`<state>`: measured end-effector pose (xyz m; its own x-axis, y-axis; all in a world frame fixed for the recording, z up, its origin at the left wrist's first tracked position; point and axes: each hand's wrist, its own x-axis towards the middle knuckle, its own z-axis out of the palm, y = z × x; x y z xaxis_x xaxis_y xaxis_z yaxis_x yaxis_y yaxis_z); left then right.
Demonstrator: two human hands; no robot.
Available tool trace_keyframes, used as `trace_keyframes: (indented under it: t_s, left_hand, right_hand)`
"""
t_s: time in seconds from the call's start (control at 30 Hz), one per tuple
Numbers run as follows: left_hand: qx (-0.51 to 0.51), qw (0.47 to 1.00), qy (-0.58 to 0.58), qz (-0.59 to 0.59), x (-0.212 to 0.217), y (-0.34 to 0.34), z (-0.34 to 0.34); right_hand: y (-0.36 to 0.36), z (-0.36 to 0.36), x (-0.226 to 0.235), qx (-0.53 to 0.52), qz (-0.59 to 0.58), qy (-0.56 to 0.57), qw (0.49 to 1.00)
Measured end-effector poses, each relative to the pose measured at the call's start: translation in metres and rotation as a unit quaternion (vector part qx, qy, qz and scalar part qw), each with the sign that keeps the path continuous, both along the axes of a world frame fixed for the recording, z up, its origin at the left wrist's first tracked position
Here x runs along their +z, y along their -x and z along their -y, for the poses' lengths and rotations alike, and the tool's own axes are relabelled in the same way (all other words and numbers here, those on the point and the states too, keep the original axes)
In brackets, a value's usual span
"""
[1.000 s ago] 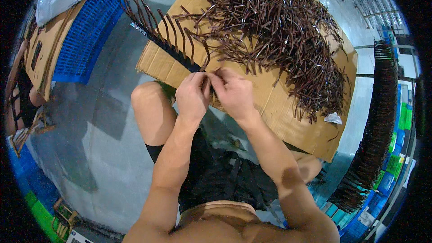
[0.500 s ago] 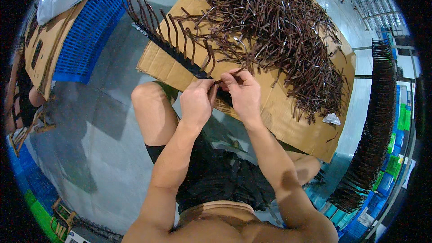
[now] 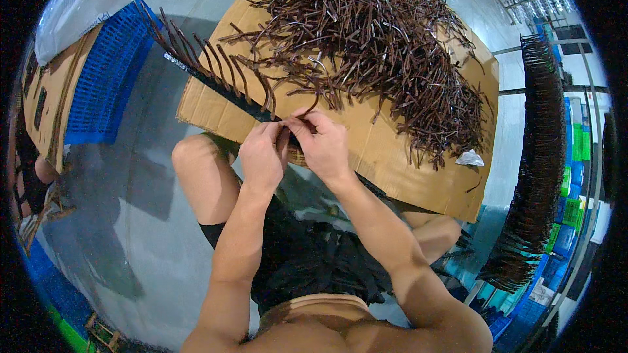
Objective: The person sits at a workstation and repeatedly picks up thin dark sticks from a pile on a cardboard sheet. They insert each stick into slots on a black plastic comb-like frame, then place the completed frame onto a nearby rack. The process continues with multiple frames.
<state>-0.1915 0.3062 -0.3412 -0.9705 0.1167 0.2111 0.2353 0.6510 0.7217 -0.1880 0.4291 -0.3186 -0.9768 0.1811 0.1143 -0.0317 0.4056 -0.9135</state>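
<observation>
A long black bar (image 3: 226, 95) lies slantwise over the near left edge of the cardboard, with a row of thin brown strips (image 3: 239, 72) standing up from it. My left hand (image 3: 261, 157) is closed at the bar, its fingertips pinching at the bar's upper face. Right beside it, my right hand (image 3: 322, 147) pinches a brown strip (image 3: 316, 100), which curves up past the fingers. Both sets of fingertips nearly touch, and the strip's lower end is hidden between them. Beyond my hands, a big heap of loose brown strips (image 3: 366, 39) covers much of the cardboard.
The cardboard sheet (image 3: 386, 157) sits before my knees, with a crumpled white scrap (image 3: 470, 158) near its right edge. At left are a blue plastic crate (image 3: 108, 78) and a white plastic bag (image 3: 85, 6). A long row of hanging dark strips (image 3: 541, 157) stands at right.
The view has shifted, so the scene appears further left. My right hand has turned and closed in against my left at the bar; the strip now points upward.
</observation>
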Motion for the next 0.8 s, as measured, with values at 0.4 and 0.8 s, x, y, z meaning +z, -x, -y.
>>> trace_keyframes:
  t_s: [0.4, 0.8]
  left_hand:
    - [0.087, 0.994, -0.028, 0.065, 0.012, 0.005, 0.004]
    - [0.026, 1.000, 0.001, -0.010, -0.001, -0.002, 0.003]
  right_hand:
    - [0.045, -0.080, -0.018, -0.017, 0.126, -0.227, 0.966]
    - [0.013, -0.017, 0.001, -0.001, 0.130, 0.155, 0.979]
